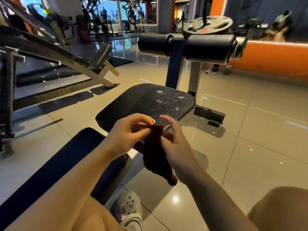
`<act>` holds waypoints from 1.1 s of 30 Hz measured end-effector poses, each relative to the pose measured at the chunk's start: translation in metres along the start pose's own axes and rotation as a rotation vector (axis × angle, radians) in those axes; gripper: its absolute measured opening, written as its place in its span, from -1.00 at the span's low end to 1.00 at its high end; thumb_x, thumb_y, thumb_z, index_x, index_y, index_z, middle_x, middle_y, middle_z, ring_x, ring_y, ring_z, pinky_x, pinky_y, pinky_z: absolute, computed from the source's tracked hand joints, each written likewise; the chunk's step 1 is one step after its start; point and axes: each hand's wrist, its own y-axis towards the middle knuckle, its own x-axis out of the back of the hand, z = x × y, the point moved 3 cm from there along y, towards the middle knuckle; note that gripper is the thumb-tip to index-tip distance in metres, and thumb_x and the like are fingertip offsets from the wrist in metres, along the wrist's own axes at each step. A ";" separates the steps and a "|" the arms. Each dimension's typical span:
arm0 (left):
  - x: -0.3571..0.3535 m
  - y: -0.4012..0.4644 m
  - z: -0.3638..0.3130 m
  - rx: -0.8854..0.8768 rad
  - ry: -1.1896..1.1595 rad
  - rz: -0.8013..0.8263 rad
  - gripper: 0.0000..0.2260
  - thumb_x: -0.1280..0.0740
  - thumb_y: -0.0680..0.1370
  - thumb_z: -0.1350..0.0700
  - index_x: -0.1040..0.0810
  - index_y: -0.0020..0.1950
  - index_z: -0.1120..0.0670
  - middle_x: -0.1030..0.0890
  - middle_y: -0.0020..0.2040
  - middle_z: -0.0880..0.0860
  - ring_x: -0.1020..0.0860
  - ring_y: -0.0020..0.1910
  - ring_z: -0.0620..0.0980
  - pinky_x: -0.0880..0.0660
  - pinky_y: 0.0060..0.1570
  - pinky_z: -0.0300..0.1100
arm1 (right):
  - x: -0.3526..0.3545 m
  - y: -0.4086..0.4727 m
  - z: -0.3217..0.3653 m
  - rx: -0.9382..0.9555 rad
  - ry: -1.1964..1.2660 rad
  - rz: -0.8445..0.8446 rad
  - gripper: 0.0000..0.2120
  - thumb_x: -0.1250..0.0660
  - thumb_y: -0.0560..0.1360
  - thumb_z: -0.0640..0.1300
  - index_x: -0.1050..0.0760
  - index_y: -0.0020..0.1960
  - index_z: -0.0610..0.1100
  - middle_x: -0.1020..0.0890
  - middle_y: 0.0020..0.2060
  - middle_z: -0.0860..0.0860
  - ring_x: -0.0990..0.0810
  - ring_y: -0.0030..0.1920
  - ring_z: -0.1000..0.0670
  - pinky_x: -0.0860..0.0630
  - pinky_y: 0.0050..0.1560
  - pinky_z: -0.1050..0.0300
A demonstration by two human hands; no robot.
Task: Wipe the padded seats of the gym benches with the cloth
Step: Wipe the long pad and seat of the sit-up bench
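While both hands meet above the gap between two bench pads, the left hand (128,134) pinches the top edge of a dark cloth (156,157) between thumb and fingertips. The right hand (175,145) grips the cloth lower down on its other side, index finger raised and loose. The cloth hangs down bunched between the wrists, its tail ending above the tiled floor (250,139). Just beyond the hands lies the seat (150,100), black and speckled, with a few pale patches near its far edge. A longer pad (58,167) runs under the left forearm. Past the seat stand two roller pads (206,47) with a weight plate (208,25) behind them. A perforated clog (128,209) rests on the floor below.
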 end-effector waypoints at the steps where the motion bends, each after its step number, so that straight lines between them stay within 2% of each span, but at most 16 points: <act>1: 0.001 0.000 -0.001 -0.046 0.046 -0.028 -0.81 -0.35 0.52 0.27 -0.57 0.00 -0.02 -0.62 0.03 -0.04 -0.60 0.08 -0.08 -0.60 -0.01 -0.18 | 0.003 0.006 0.008 0.029 -0.067 0.075 -0.48 -0.16 0.62 -0.29 -0.36 0.12 0.40 -0.54 0.08 0.16 -0.55 0.10 0.06 -0.57 0.11 0.07; 3: 0.004 0.002 -0.002 -0.108 0.137 -0.094 -0.80 -0.37 0.52 0.24 -0.54 -0.01 -0.07 -0.60 0.00 -0.04 -0.59 0.06 -0.06 -0.58 0.00 -0.17 | 0.012 0.015 0.022 0.059 -0.196 0.170 -0.51 -0.18 0.60 -0.32 -0.45 0.16 0.31 -0.56 0.02 0.24 -0.55 0.07 0.15 -0.56 0.07 0.18; 7: 0.004 0.006 -0.009 -0.161 0.158 -0.158 -0.86 -0.40 0.50 0.19 -0.54 -0.04 -0.03 -0.58 -0.03 -0.03 -0.59 -0.03 -0.02 -0.60 -0.05 -0.10 | 0.027 0.024 0.037 0.098 -0.381 0.126 -0.77 -0.29 0.59 -0.17 -0.61 -0.04 0.13 -0.62 -0.21 0.21 -0.60 -0.07 0.15 -0.56 0.00 0.14; 9: 0.001 0.005 -0.012 -0.143 0.136 -0.126 -0.84 -0.35 0.54 0.21 -0.50 -0.03 -0.06 -0.58 0.00 -0.06 -0.60 -0.02 -0.06 -0.61 -0.03 -0.13 | 0.033 0.028 0.040 0.134 -0.479 0.094 -0.86 -0.32 0.58 -0.16 -0.62 -0.04 0.04 -0.61 -0.16 0.18 -0.58 -0.07 0.14 -0.57 -0.01 0.12; 12: 0.003 0.003 -0.014 -0.093 0.152 -0.123 -0.84 -0.29 0.58 0.17 -0.41 -0.05 -0.10 -0.56 -0.16 -0.10 -0.58 -0.17 -0.23 -0.53 -0.15 -0.32 | 0.046 0.034 0.044 0.182 -0.560 0.001 -0.90 -0.31 0.58 -0.13 -0.53 -0.04 0.07 -0.55 -0.02 0.13 -0.51 -0.01 0.19 -0.45 -0.06 0.24; 14: 0.010 0.002 -0.013 -0.082 0.228 -0.141 -0.84 -0.31 0.57 0.13 -0.39 -0.08 -0.12 -0.56 -0.20 -0.09 -0.58 -0.18 -0.18 -0.53 -0.17 -0.30 | 0.052 0.034 0.042 0.197 -0.559 -0.040 -0.89 -0.27 0.60 -0.11 -0.46 -0.07 0.08 -0.55 -0.05 0.12 -0.52 0.00 0.13 -0.50 -0.01 0.17; 17: 0.015 -0.002 -0.007 -0.026 0.375 -0.055 -0.82 -0.37 0.54 0.08 -0.39 -0.12 -0.15 -0.56 -0.18 -0.10 -0.58 -0.17 -0.10 -0.52 -0.18 -0.29 | 0.054 0.030 0.032 0.161 -0.597 -0.004 -0.87 -0.23 0.61 -0.08 -0.38 -0.08 0.11 -0.55 -0.14 0.09 -0.56 -0.12 0.09 -0.62 -0.13 0.12; 21: 0.021 -0.004 0.016 0.180 0.493 0.129 -0.80 -0.44 0.50 0.09 -0.43 -0.09 -0.13 -0.56 -0.16 -0.12 -0.56 -0.13 -0.14 -0.48 -0.11 -0.31 | 0.060 0.032 0.017 0.190 -0.799 0.018 -0.92 -0.35 0.55 -0.04 -0.45 -0.07 0.08 -0.52 -0.18 0.17 -0.48 -0.14 0.17 -0.43 -0.20 0.22; 24: 0.021 -0.007 0.035 0.317 0.565 0.307 -0.86 -0.43 0.51 0.10 -0.50 -0.08 -0.11 -0.57 -0.13 -0.10 -0.57 -0.08 -0.13 -0.52 -0.05 -0.26 | 0.060 0.038 0.006 0.162 -0.990 0.234 -0.91 -0.38 0.53 -0.03 -0.46 -0.09 0.08 -0.51 -0.16 0.16 -0.47 -0.10 0.08 -0.43 -0.12 0.19; 26: 0.024 -0.010 0.042 0.359 0.627 0.397 -0.91 -0.37 0.56 0.06 -0.48 -0.08 -0.11 -0.55 -0.11 -0.11 -0.55 -0.05 -0.13 -0.50 -0.02 -0.24 | 0.062 0.039 -0.004 0.085 -1.185 0.384 -0.93 -0.39 0.52 -0.06 -0.52 -0.01 0.03 -0.55 -0.09 0.08 -0.47 -0.03 0.04 -0.39 -0.08 0.17; 29: 0.034 -0.013 0.045 0.376 0.652 0.414 -0.90 -0.33 0.59 0.04 -0.45 -0.10 -0.12 -0.53 -0.13 -0.13 -0.52 -0.08 -0.18 -0.43 -0.11 -0.29 | 0.066 0.039 -0.019 -0.051 -1.369 0.499 -0.84 -0.32 0.57 -0.13 -0.54 0.14 -0.07 -0.58 0.05 -0.01 -0.48 0.06 0.00 -0.44 0.03 0.13; 31: 0.041 -0.013 0.047 0.378 0.663 0.398 -0.91 -0.34 0.57 0.04 -0.46 -0.09 -0.11 -0.53 -0.15 -0.13 -0.52 -0.11 -0.18 -0.44 -0.11 -0.30 | 0.064 0.039 -0.020 -0.055 -1.338 0.455 -0.87 -0.24 0.60 -0.17 -0.50 0.13 -0.09 -0.57 0.06 -0.06 -0.48 0.04 -0.02 -0.46 0.03 0.09; 33: 0.044 -0.015 0.048 0.375 0.665 0.382 -0.91 -0.38 0.55 0.04 -0.48 -0.09 -0.10 -0.54 -0.15 -0.13 -0.53 -0.12 -0.18 -0.46 -0.09 -0.29 | 0.063 0.040 -0.017 -0.036 -1.291 0.387 -0.89 -0.19 0.62 -0.18 -0.46 0.11 -0.10 -0.55 0.03 -0.08 -0.47 0.00 -0.04 -0.44 -0.06 0.13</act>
